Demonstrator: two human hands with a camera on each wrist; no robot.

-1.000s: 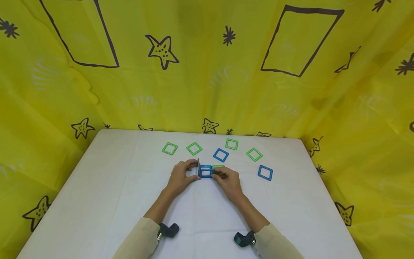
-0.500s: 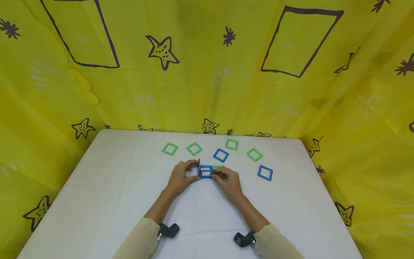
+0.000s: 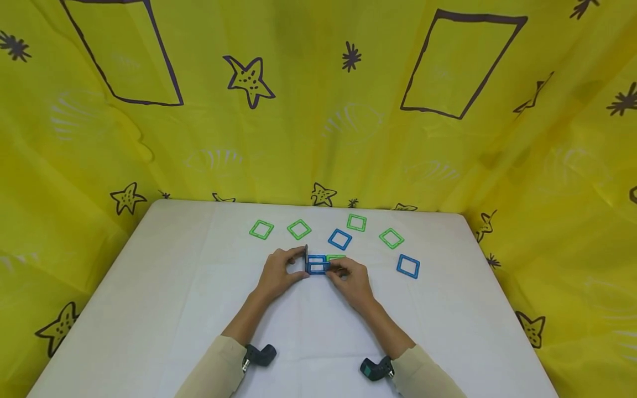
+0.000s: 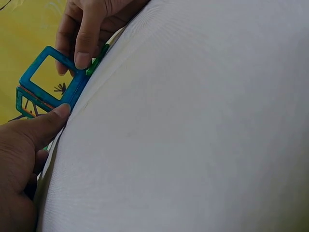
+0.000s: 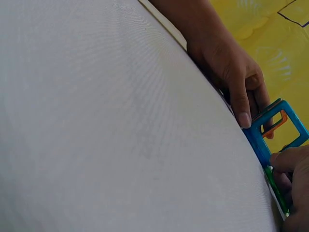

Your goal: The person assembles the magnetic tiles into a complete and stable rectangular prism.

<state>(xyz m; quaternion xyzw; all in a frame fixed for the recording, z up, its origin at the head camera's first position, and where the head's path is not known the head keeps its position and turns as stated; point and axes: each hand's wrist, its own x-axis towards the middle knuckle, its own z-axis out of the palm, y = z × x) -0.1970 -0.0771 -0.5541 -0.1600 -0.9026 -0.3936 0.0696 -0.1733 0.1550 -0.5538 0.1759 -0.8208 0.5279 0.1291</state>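
My left hand [image 3: 280,273] holds an upright square magnetic tile [image 3: 306,258], seen edge-on in the head view, thumb at its near edge and fingers at its far edge. At a right angle to it stands a blue square magnetic tile [image 4: 63,59], also upright. My right hand [image 3: 354,279] pinches that blue tile by its right side. Behind it another blue tile edge [image 3: 316,257] shows, and a green tile [image 3: 335,256] lies at the right, partly hidden by my right hand. An orange edge [image 5: 275,126] is visible through the blue tile in the right wrist view.
Loose green tiles [image 3: 299,229] and two blue tiles [image 3: 340,239], [image 3: 408,266] lie flat behind and to the right of the hands. A white cloth covers the table [image 3: 199,309]. A yellow patterned curtain [image 3: 298,138] hangs along its back and sides.
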